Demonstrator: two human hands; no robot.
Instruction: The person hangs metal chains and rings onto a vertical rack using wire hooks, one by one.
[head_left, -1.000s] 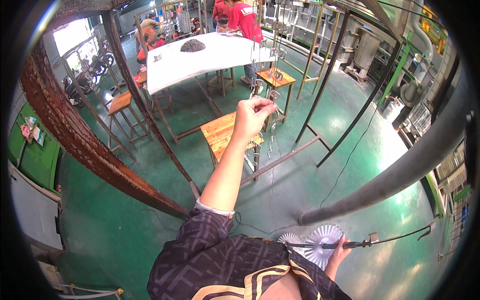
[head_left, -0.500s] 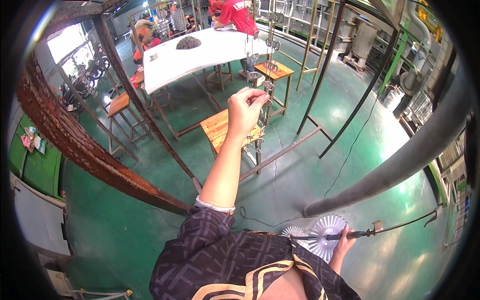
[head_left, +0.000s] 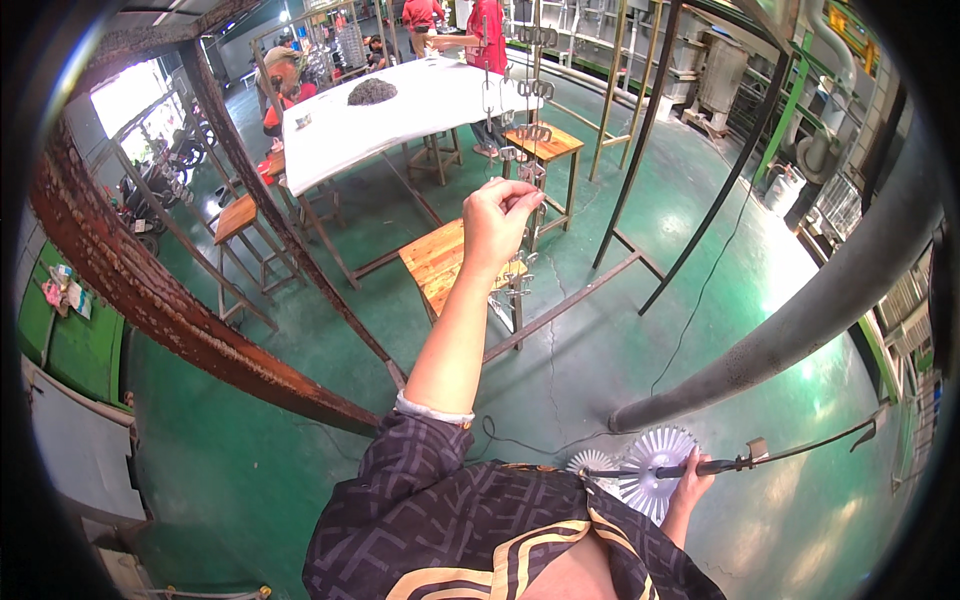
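Observation:
My left hand (head_left: 497, 225) is raised in front of me, thumb and fingers pinched together beside a hanging strand of metal links and small hooked parts (head_left: 537, 135). Whatever sits between those fingertips is too small to make out. Low on the right, my right hand (head_left: 690, 486) is closed around a dark rod (head_left: 715, 467), its fingers partly hidden. On the rod, next to that hand, is a large pale disc with radial slots (head_left: 655, 470). A smaller slotted disc (head_left: 593, 463) is just to its left.
A white-covered table (head_left: 420, 105) bears a dark heap (head_left: 372, 92). Wooden stools (head_left: 435, 262) stand before it. A rusty beam (head_left: 200, 325) curves along the left, a thick grey pipe (head_left: 790, 345) along the right. People in red (head_left: 487, 40) are at the far side. A cable crosses the green floor.
My left hand stays pinched at the strand and has shifted only slightly. The person in red by the table has moved and stands more upright. My right hand keeps its grip.

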